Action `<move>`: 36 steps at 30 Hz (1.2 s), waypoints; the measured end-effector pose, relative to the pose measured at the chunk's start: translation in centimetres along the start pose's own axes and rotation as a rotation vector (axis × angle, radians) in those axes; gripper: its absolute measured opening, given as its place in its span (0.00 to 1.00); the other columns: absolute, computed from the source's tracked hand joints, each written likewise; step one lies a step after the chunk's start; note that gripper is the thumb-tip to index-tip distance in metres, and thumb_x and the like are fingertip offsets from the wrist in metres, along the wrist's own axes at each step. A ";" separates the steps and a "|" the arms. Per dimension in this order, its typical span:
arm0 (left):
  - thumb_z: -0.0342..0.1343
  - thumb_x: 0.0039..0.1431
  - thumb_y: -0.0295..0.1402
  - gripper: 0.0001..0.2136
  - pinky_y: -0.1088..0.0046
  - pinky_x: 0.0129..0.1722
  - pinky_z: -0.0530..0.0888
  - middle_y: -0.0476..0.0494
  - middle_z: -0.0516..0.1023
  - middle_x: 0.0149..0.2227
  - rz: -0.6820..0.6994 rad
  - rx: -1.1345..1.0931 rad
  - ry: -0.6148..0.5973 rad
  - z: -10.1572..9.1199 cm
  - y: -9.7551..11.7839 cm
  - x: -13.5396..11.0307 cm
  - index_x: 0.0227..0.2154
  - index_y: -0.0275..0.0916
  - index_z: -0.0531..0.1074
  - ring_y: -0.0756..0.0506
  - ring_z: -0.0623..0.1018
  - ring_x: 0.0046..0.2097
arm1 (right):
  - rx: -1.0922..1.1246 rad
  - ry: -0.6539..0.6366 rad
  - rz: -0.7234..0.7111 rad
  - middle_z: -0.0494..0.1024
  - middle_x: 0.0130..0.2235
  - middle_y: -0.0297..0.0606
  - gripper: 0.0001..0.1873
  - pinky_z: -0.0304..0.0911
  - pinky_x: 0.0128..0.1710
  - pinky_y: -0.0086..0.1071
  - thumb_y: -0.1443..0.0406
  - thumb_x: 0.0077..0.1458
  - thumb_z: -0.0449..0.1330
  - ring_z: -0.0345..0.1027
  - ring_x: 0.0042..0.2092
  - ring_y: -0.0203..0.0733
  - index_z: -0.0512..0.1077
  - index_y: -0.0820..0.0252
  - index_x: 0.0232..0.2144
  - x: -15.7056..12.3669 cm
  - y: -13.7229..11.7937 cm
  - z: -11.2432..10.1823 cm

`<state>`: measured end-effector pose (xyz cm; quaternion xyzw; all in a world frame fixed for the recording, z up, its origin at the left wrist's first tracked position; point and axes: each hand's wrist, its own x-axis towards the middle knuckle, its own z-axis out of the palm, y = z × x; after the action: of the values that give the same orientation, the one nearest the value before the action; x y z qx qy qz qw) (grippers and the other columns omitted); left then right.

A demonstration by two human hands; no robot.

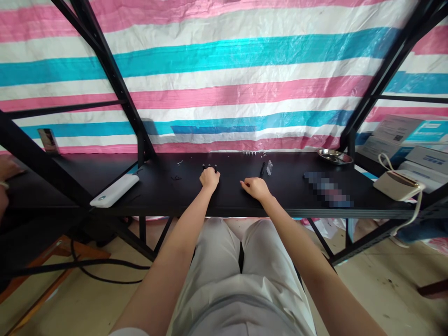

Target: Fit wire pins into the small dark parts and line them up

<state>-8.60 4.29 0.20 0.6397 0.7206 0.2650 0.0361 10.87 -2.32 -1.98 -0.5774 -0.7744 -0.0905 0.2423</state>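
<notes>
both forearms reach out; left hand fisted behind 3 small black parts, right hand loosely curled, holding nothing; sorting seems underway, next needs a fine pinch.

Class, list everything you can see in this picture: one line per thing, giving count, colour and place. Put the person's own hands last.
Long flat table: one, black, across the middle.
Striped plastic tarpaulin: one, pink, white and turquoise, behind the table.
Slim white power bank: one, table's left part.
Round metal dish: one, silver, far right of the table.
Small black parts: a few, just beyond the left hand.
Printed cardboard boxes: several, white and blue, far right.
Left hand: fist closed, on the table.
Right hand: loosely curled, on the table.
</notes>
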 end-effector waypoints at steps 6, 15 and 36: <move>0.53 0.54 0.38 0.11 0.67 0.35 0.71 0.35 0.78 0.33 0.003 0.013 0.015 0.3 0.1 0.1 0.30 0.38 0.77 0.39 0.77 0.37 | 0.005 0.021 0.022 0.72 0.22 0.35 0.20 0.42 0.24 0.29 0.57 0.58 0.48 0.61 0.24 0.34 0.68 0.58 0.18 0.0 0.1 -0.1; 0.53 0.54 0.37 0.11 0.65 0.36 0.71 0.33 0.77 0.34 -0.005 -0.004 0.014 0.3 0.3 0.0 0.31 0.37 0.77 0.38 0.77 0.38 | 0.031 0.047 0.052 0.71 0.21 0.35 0.22 0.43 0.24 0.29 0.56 0.58 0.47 0.61 0.23 0.35 0.67 0.58 0.17 0.0 0.1 -0.3; 0.51 0.55 0.42 0.13 0.75 0.29 0.63 0.45 0.77 0.27 0.197 -0.196 0.125 -0.6 -1.0 -3.1 0.23 0.41 0.74 0.47 0.74 0.31 | 0.324 0.746 0.772 0.70 0.33 0.40 0.16 0.58 0.36 0.32 0.57 0.51 0.53 0.64 0.36 0.40 0.65 0.62 0.37 1.2 5.1 0.7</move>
<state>-9.12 1.10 -0.64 0.6829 0.6258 0.3758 0.0273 15.19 0.58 -2.74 -0.7032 -0.3728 -0.0734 0.6009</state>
